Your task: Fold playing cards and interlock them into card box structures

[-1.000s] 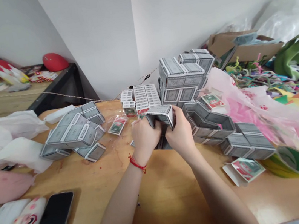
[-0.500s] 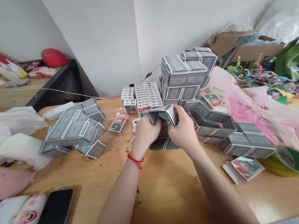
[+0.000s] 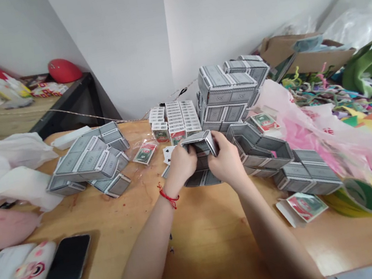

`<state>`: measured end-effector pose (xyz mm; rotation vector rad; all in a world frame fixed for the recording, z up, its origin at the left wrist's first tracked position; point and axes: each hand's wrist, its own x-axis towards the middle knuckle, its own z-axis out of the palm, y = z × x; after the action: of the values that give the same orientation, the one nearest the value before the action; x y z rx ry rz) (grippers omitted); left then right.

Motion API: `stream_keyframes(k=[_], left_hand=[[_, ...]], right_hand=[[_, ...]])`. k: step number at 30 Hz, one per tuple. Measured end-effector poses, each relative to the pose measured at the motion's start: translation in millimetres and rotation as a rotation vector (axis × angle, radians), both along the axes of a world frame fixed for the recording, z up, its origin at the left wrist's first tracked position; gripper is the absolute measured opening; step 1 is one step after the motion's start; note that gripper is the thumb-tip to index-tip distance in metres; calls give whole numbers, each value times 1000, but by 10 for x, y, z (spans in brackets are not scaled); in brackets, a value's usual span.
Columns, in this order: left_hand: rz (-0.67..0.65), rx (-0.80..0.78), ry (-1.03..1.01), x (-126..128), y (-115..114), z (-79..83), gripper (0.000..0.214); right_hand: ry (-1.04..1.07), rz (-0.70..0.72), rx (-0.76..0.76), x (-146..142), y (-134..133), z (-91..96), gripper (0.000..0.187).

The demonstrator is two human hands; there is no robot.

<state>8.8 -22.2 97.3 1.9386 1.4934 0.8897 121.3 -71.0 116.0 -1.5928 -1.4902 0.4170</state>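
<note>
Bright, soft light, tabletop (image 3: pixel 207 245) sheen, stretched edges

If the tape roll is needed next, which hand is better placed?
Probably the right hand: nearer the tape roll than the left hand, though both hold the grey card piece.

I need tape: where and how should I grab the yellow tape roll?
Probably pinch the near wall of the yellow tape roll, from the front and above: its hollow centre opens upward, while an open playing-card box crowds its left.
</note>
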Motion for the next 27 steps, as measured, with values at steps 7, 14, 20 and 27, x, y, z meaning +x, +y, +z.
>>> stream_keyframes(k=[7, 14, 20, 27], left_hand=[[-349, -54, -120, -131, -4, 113, 29], [-291, -142, -231, -145, -33, 120, 28], [-35, -360, -733, -154, 24, 171, 24], [-255, -297, -722, -138, -11, 145, 35]], right_hand=[[82, -95, -16, 169, 67, -40, 47], [309, -9, -114, 291, 111, -66, 46], [394, 27, -54, 119, 68, -57, 71], [263, -174, 89, -28, 92, -102, 62]])
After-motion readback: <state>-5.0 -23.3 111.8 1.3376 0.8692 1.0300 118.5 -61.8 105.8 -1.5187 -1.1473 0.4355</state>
